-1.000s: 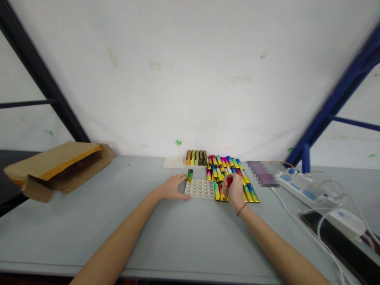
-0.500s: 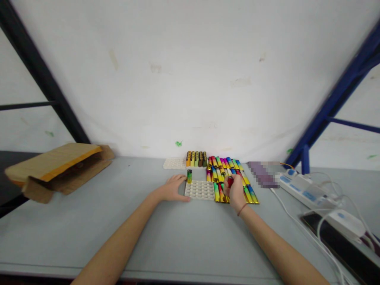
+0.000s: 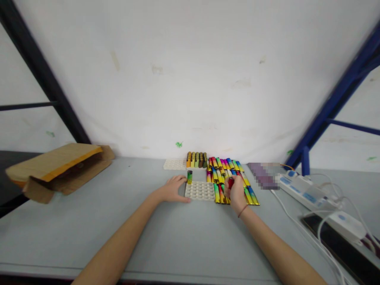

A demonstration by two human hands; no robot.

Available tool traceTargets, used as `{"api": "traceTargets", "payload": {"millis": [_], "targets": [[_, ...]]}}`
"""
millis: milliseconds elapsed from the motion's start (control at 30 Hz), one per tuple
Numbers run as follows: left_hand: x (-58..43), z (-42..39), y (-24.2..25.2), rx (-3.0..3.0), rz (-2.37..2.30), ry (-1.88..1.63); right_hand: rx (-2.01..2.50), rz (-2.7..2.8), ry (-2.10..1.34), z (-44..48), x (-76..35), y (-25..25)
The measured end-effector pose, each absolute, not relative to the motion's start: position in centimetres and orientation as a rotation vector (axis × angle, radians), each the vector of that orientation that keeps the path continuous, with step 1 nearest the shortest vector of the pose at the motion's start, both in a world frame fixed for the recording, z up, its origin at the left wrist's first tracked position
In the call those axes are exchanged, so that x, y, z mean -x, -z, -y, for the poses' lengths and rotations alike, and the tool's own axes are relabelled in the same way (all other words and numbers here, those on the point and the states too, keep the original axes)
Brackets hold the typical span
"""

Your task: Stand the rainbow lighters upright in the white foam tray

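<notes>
My left hand (image 3: pixel 171 189) rests on the grey table against the left edge of a white dimpled tray (image 3: pixel 200 190), fingers curved along it. One green-yellow lighter (image 3: pixel 189 177) stands upright in the tray's far left corner. My right hand (image 3: pixel 236 191) is closed around a red lighter (image 3: pixel 230 182), held just above a flat layer of shiny multicoloured lighters (image 3: pixel 230 178) lying to the right of the tray.
A second white tray (image 3: pixel 174 164) with a row of upright lighters (image 3: pixel 196 158) stands near the wall. An open cardboard box (image 3: pixel 56 166) lies at the left. A power strip (image 3: pixel 303 190) with white cables and a dark device (image 3: pixel 341 245) occupy the right.
Almost nothing has moved. Both hands stay in place, the right one still holding the red lighter over the pile.
</notes>
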State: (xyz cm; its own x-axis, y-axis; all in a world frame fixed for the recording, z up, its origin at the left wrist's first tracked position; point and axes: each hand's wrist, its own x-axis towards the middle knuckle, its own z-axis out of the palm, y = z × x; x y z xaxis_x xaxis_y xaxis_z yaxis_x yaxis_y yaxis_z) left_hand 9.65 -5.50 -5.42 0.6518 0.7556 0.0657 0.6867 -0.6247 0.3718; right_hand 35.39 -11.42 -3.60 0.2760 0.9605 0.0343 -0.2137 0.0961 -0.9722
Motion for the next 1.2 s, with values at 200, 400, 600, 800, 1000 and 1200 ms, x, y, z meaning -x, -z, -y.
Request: {"api": "traceTargets", "payload": {"millis": [200,400,600,800,1000,1200], "targets": [[-9.6,5.4,5.6,-2.558,-1.152,-0.304,1.101,0.759,-1.124,11.9,-34.8,2.9],[-9.7,5.5,5.5,-2.537,-1.148,-0.323,1.037,1.097,-1.028,11.8,-32.5,2.8],[-9.8,5.6,5.6,-2.531,-1.172,-0.346,1.017,1.488,-0.732,10.6,-29.8,3.4],[-9.7,5.4,5.9,-2.543,-1.147,-0.359,1.061,1.574,-0.62,10.4,-28.7,5.2],[-9.7,5.3,5.9,-2.562,-1.137,-0.354,1.168,1.833,-0.375,10.8,-28.5,4.9],[-9.6,5.2,6.1,-2.571,-1.136,-0.382,1.334,2.148,0.022,11.0,-28.6,4.1]]}}
